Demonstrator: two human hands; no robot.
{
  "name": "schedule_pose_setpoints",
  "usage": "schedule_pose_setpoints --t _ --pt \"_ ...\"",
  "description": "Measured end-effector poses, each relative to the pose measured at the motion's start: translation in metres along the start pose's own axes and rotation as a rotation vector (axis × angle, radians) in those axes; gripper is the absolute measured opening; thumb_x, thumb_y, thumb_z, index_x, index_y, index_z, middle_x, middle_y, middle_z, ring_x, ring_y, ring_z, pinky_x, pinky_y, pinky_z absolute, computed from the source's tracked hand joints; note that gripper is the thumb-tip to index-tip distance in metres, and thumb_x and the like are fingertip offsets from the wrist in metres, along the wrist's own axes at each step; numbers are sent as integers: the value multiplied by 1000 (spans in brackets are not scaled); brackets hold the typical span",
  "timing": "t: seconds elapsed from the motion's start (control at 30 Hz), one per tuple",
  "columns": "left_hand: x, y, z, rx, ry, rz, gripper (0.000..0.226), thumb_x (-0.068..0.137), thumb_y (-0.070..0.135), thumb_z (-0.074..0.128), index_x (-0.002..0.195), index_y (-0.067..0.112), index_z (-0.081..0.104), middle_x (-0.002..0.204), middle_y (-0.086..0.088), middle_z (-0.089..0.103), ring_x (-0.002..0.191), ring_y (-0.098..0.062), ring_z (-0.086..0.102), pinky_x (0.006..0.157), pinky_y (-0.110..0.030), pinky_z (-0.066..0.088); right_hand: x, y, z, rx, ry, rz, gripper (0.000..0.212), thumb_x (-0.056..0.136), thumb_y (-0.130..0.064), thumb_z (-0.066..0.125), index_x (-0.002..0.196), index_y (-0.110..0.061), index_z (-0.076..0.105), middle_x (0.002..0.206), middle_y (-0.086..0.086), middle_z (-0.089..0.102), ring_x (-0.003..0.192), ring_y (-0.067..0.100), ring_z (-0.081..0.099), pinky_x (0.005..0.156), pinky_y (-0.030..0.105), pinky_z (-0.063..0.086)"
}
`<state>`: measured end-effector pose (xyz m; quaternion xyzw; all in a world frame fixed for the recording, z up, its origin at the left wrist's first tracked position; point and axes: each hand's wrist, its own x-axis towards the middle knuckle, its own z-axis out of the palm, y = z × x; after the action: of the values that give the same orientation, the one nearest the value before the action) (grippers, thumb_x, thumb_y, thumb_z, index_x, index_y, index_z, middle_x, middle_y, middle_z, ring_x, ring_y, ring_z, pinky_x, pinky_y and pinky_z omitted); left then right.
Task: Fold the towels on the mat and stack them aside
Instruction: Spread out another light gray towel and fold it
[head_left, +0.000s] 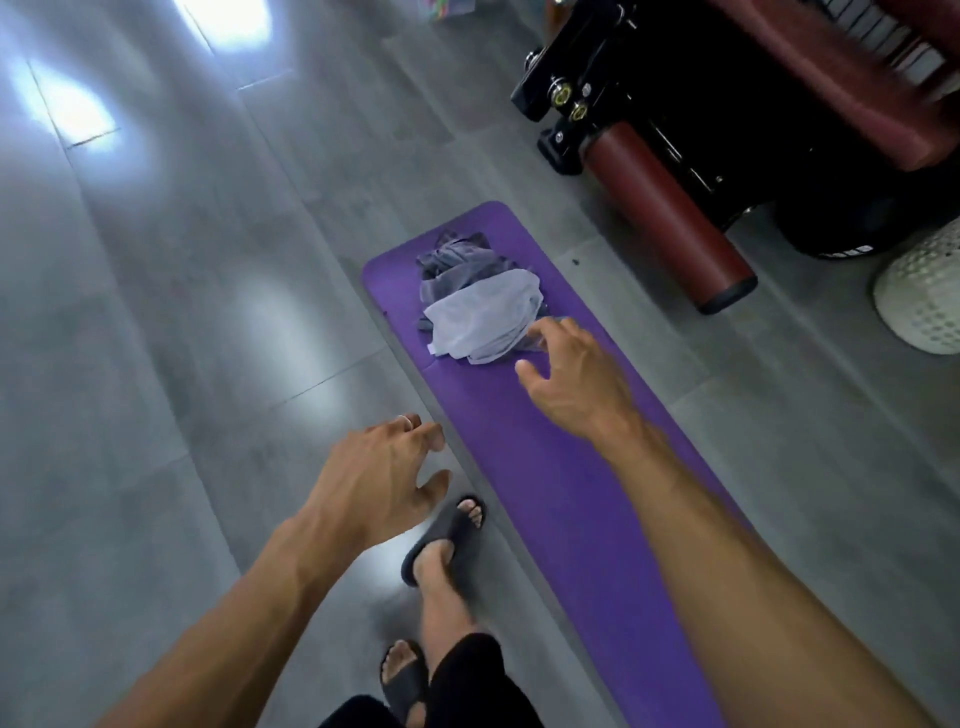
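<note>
A purple mat (561, 493) lies on the grey floor, running from the lower right up to the middle. At its far end sits a crumpled heap of towels: a pale lilac towel (483, 319) on top and a darker grey towel (460, 260) behind it. My right hand (571, 374) hovers just right of the pale towel, fingers loosely spread, holding nothing. My left hand (384, 478) hangs over the floor left of the mat, fingers relaxed and empty, a ring on one finger.
A black exercise machine (727, 104) with dark red padded rollers stands at the upper right, close to the mat. A white perforated basket (924, 296) is at the right edge. My feet in black slippers (447, 535) stand on the floor beside the mat.
</note>
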<state>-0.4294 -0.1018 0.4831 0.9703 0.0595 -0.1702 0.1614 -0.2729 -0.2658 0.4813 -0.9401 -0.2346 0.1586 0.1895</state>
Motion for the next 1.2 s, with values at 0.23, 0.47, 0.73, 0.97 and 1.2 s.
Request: schedule_pose_setpoints --t 0.23,0.47,0.73,0.97,1.2 --pt "178 -83 46 -23 -17 39 28 87 47 55 110 32 56 102 11 60 95 -15 65 70 -30 52 182 60 80 -19 -10 68 40 94 -31 55 131 -16 50 128 7 53 119 25 50 93 35 41" --pt "366 -175 166 -38 -32 91 29 88 49 52 112 31 54 108 13 57 99 -16 60 76 -29 50 357 141 220 -68 -35 95 42 92 -32 54 131 -15 50 130 8 52 120 27 49 96 37 41" --pt "572 -263 311 -55 59 152 46 87 44 59 129 29 49 125 9 49 111 -16 53 78 -37 53 516 227 374 -168 15 15 40 91 -30 57 130 -21 56 132 8 55 120 28 51 99 38 41" --pt "659 -297 376 -48 141 182 89 78 37 66 151 19 18 138 -8 45 123 -27 46 99 -39 40 550 262 440 -279 52 -62 24 84 -21 60 109 -22 63 107 3 66 103 26 56 92 43 42" --pt "637 -286 406 30 321 429 26 75 32 61 98 22 58 96 2 55 95 -24 55 85 -38 42 483 305 409 -71 37 110 9 92 -21 45 90 -28 49 95 2 53 79 28 53 70 44 46"
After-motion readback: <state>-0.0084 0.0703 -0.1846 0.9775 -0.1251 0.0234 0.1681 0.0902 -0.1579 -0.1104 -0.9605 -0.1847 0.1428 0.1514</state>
